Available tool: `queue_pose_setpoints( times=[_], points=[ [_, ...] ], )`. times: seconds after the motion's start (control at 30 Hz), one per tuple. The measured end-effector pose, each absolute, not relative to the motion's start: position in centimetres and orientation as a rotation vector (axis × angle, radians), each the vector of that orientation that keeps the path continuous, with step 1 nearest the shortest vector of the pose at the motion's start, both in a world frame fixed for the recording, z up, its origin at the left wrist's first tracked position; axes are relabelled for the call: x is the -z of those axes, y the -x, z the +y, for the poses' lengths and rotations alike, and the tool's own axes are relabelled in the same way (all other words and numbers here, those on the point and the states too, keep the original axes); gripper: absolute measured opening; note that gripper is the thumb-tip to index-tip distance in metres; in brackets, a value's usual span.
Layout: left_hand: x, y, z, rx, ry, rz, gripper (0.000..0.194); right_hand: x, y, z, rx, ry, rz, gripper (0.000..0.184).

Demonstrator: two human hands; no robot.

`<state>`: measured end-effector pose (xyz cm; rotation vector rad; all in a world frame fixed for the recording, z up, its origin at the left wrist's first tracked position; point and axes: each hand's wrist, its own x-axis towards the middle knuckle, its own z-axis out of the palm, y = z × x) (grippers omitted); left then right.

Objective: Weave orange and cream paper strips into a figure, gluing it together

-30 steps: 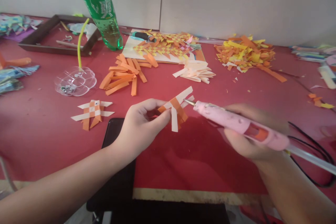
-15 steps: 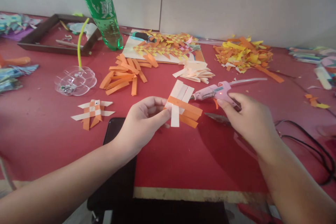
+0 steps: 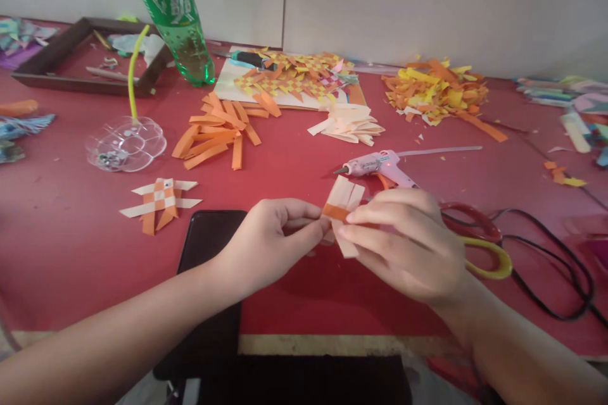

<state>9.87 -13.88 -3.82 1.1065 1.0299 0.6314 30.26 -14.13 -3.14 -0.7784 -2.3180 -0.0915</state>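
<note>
Left hand [image 3: 273,243]: pinching left edge of paper weave [image 3: 340,210].
Right hand [image 3: 411,243]: fingers over its right side; thumb hidden, can't tell if closed.
Paper weave: between both hands.
Glue gun [image 3: 390,166]: just beyond, handle end hidden.
Scissors [image 3: 504,259]: loops show, blades hidden.
Bottle [image 3: 178,16]: top cut off.

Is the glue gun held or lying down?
Lying down: the pink glue gun rests on the red table; left hand and right hand hold the paper piece.

Paper-strip piece [image 3: 338,211] — cream and orange, crossed, ends jutting, tilted, held between fingers [image 3: 382,215]
</note>
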Motion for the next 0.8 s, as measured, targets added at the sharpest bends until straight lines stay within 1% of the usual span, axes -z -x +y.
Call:
queue_pose_setpoints(
  times=[0.17, 0.33, 0.43, 0.53, 0.67, 0.8],
  points=[
    [3.85, -10.1, -13.79, -0.629, -1.098, 1.056, 0.019, 3.22, -30.21, -14.43, 0.04, 0.785, -2.316, 0.018],
    [3.97, -10.15, -13.81, -0.664, -1.089, 1.026, 0.019, 3.37, -29.85, -14.73, 0.109, 0.767, -2.315, 0.018],
    [4.07, -10.15, -13.8, -0.681, -1.122, 1.028, 0.019, 3.44, -29.66, -14.65, 0.089, 0.777, -2.3, 0.019],
    [4.05, -10.15, -13.81, -0.697, -1.193, 1.049, 0.015, 3.5, -29.51, -14.5, -0.037, 0.843, -2.223, 0.016],
    [3.68, -10.09, -13.93, -0.687, -1.228, 1.029, 0.013, 3.88, -29.65, -14.32, -0.245, 1.047, -1.966, 0.015],
    [3.35, -9.85, -14.07, -0.662, -1.219, 0.968, 0.012, 4.03, -29.95, -14.26, -0.557, 1.105, -1.853, 0.011]
  ],
)
